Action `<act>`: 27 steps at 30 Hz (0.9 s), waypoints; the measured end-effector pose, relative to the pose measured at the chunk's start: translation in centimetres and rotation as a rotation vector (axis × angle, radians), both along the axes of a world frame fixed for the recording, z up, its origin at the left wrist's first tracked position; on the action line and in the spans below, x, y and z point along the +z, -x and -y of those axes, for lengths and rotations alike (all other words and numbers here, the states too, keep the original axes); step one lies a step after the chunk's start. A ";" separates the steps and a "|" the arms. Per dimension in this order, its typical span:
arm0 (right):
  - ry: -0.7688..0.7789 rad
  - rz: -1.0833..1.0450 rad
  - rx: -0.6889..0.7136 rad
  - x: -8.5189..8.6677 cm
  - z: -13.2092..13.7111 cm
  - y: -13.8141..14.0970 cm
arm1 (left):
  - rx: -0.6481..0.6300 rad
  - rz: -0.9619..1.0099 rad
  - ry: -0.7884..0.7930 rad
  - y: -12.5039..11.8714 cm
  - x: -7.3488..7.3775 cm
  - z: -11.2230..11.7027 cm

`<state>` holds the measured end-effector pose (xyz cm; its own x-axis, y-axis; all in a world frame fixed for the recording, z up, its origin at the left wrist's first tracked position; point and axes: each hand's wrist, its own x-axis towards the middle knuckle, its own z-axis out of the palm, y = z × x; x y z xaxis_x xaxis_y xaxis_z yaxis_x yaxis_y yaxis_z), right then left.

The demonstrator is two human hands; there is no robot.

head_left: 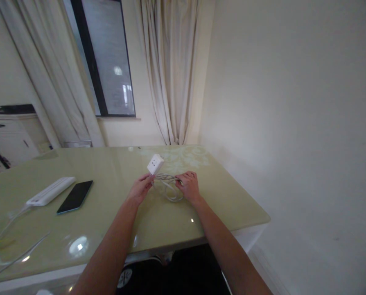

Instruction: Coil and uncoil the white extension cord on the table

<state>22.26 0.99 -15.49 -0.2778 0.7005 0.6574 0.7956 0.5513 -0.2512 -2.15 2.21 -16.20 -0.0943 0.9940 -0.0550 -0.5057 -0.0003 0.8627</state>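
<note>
A small white extension socket point(155, 164), with dark outlet holes on its face, is tilted up just above the fingers of my left hand point(141, 188). Those fingers are closed at the socket's lower end, where the cord joins it. The pale cord point(173, 199) hangs in several loose loops between my two hands, low over the table. On the other side, my right hand point(189, 187) is wrapped around the bundled loops. Its fingertips are partly hidden behind the cord.
On the left of the glossy table point(109, 229) lie a white power strip point(51, 191) with its cable and a dark phone point(75, 197). Another thin white cable point(20, 257) runs near the front left edge. A wall point(293, 123) stands close on the right.
</note>
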 end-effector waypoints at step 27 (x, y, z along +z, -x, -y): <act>0.321 -0.846 0.216 -1.7 -1.9 -0.3 | 0.489 -1.147 -0.654 0.0 0.1 1.7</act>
<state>22.56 2.92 -17.17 0.0592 0.8729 0.4842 0.1662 0.4697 -0.8670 -2.11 0.47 -16.11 -0.1096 0.6636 0.7400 0.6366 -0.5250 0.5650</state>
